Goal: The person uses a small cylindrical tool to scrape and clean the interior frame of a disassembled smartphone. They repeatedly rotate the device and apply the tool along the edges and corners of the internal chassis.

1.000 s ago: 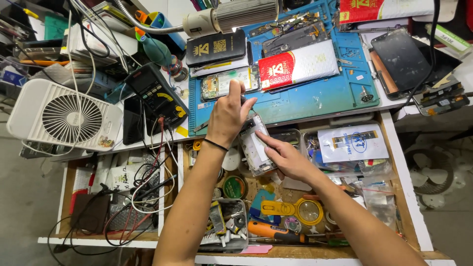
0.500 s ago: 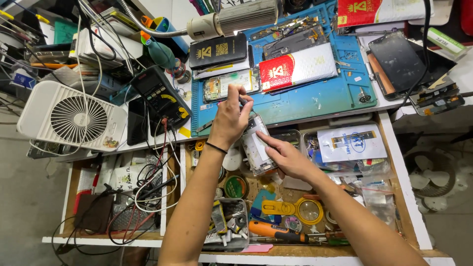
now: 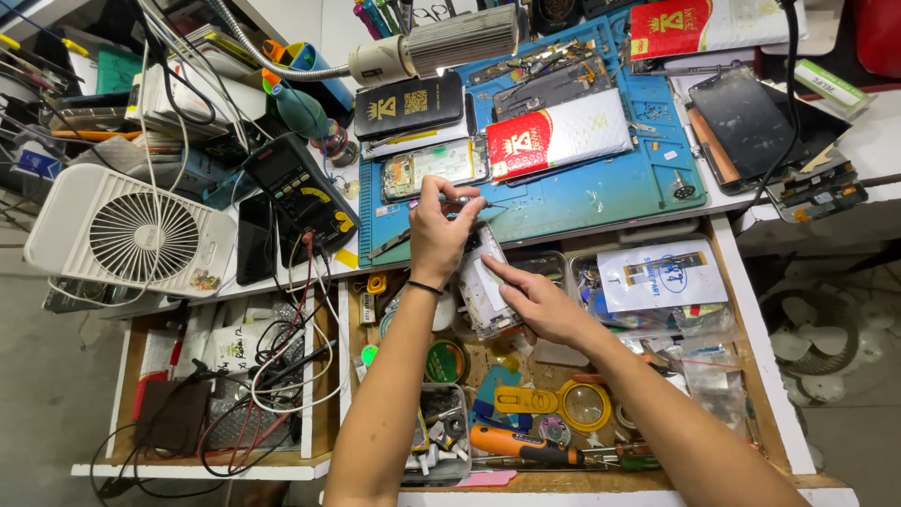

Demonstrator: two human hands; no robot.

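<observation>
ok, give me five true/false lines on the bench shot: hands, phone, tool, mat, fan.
1. The left hand pinches a thin tool. True.
2. The right hand rests on an opened phone. True.
3. The phone lies flat in the middle of the blue work mat. False: it is held at the mat's near edge, over the open drawer.
4. The white fan sits at the right of the bench. False: it is at the left.
5. The left wrist is bare. False: it wears a thin dark band.
</observation>
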